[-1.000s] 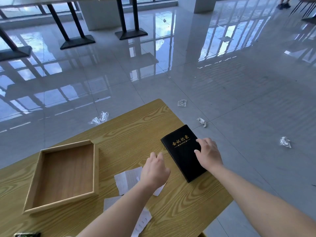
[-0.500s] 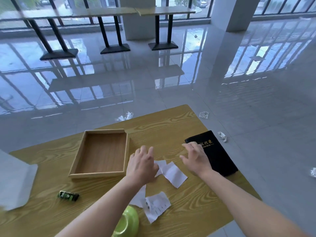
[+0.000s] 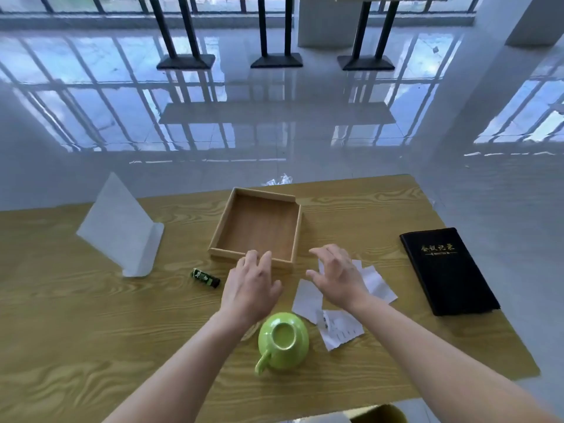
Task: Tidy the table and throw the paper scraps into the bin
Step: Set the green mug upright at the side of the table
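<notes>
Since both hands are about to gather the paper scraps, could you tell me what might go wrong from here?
1. The upside-down green cup sits between the forearms, touching one of the paper scraps; a wrist sweep might knock it.
2. The right hand hovers over several overlapping scraps; one could be missed.
3. The small green-black packet beside the left hand could get nudged.

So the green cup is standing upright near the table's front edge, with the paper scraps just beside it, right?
Not quite. The head view shows the green cup upside down, its base ring facing up and its handle pointing towards the person. The rest holds: it sits near the front edge of the table, with the paper scraps just beside it.
</notes>
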Available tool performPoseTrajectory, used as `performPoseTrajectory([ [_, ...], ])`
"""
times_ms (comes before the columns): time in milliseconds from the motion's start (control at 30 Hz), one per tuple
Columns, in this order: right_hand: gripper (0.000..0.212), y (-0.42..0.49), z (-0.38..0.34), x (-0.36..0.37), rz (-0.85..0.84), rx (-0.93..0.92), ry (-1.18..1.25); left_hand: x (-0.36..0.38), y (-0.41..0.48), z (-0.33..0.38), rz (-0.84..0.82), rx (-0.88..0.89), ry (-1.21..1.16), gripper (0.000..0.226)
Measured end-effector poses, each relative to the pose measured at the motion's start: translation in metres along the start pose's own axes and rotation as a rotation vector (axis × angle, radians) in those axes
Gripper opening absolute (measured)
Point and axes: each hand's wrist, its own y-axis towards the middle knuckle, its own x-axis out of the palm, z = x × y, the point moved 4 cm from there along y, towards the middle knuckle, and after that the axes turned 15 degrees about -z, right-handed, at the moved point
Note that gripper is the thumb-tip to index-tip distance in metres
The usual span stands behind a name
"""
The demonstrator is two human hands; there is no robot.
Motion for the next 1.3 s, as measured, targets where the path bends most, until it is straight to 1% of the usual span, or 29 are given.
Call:
performPoseTrajectory([
  [133, 0.047, -0.008, -0.021, 0.035, -0.117, -0.032, 0.044, 0.035, -0.032, -0.019, -0.085, -0.013, -0.087, 0.068],
  [233, 0.047, -0.018, -0.029, 0.064, -0.227, -0.028, 0.029, 0.067, -0.059, -0.028, -0.158, -0.015, -0.1, 0.067],
  [367, 0.049, -0.035, -0.032, 0.095, -0.323, -0.023, 0.0, 0.098, -0.084, -0.038, -0.218, -0.108, -0.126, 0.053],
  [433, 0.049, -0.041, -0.03, 0.103, -0.344, -0.014, -0.018, 0.107, -0.09, -0.04, -0.246, -0.164, -0.134, 0.045],
  [500, 0.049, -0.043, -0.028, 0.104, -0.343, -0.011, -0.029, 0.112, -0.092, -0.04, -0.259, -0.181, -0.162, 0.034],
  [600, 0.047, -0.043, -0.026, 0.1, -0.343, 0.004, -0.009, 0.114, -0.093, -0.04, -0.224, -0.177, -0.227, 0.018],
  [667, 0.046, -0.042, -0.025, 0.096, -0.337, 0.011, 0.02, 0.114, -0.092, -0.041, -0.19, -0.158, -0.249, 0.013],
  [800, 0.044, -0.044, -0.021, 0.089, -0.317, 0.01, 0.095, 0.112, -0.091, -0.046, -0.086, -0.13, -0.342, 0.024],
  [867, 0.046, -0.045, -0.02, 0.083, -0.305, 0.017, 0.154, 0.109, -0.092, -0.051, -0.011, -0.142, -0.449, 0.022],
  [933, 0.048, -0.044, -0.021, 0.078, -0.319, 0.005, 0.217, 0.105, -0.094, -0.056, 0.019, -0.2, -0.648, 0.017],
  [1033, 0.053, -0.039, -0.027, 0.078, -0.391, 0.001, 0.3, 0.1, -0.094, -0.064, -0.03, -0.276, -1.019, 0.02],
  [1133, 0.055, -0.03, -0.035, 0.081, -0.448, 0.011, 0.38, 0.099, -0.095, -0.076, -0.083, -0.363, -1.317, 0.024],
  [1200, 0.053, -0.023, -0.043, 0.083, -0.458, -0.01, 0.407, 0.098, -0.098, -0.088, -0.115, -0.417, -1.477, 0.022],
  [1300, 0.046, -0.01, -0.06, 0.088, -0.459, -0.022, 0.501, 0.098, -0.105, -0.11, -0.134, -0.468, -1.613, 0.017],
])
